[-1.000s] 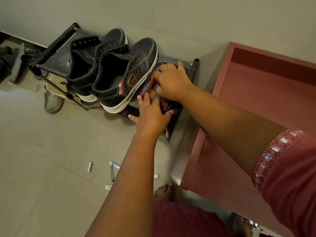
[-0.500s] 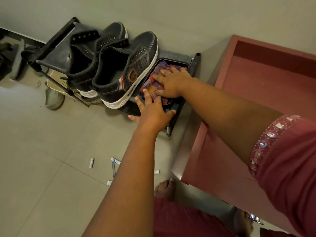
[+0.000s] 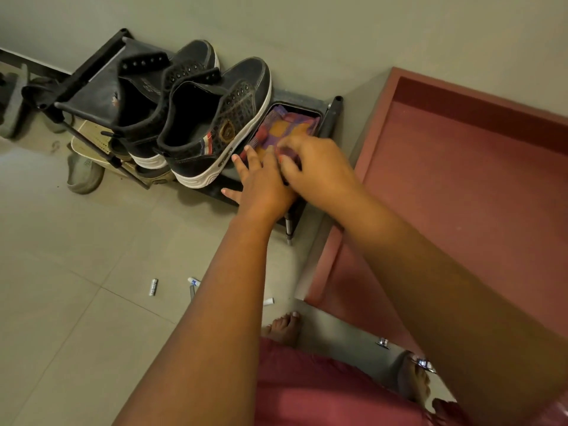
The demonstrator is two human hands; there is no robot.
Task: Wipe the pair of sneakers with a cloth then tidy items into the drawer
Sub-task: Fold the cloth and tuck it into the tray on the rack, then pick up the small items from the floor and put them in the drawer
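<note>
Two black high-top sneakers with white soles stand side by side on a black shoe rack (image 3: pixel 89 69), the left sneaker (image 3: pixel 147 96) against the wall and the right sneaker (image 3: pixel 221 124) beside it. A folded checkered purple and orange cloth (image 3: pixel 285 127) lies on the rack's right end, next to the right sneaker. My left hand (image 3: pixel 261 182) rests on the cloth's near left part with straight fingers. My right hand (image 3: pixel 316 167) has its fingers curled over the cloth's near edge. An open red drawer (image 3: pixel 461 167) is at the right.
Small items lie on the tiled floor near my feet: a battery (image 3: pixel 153 286), a small tube (image 3: pixel 193 281) and a white piece (image 3: pixel 268 301). Slippers (image 3: pixel 83 173) sit under the rack. My bare foot (image 3: pixel 284 329) stands by the drawer's corner.
My right hand has drawn back from the cloth's middle to its near edge and curled its fingers, uncovering the cloth's far part. My left hand stays on the near left.
</note>
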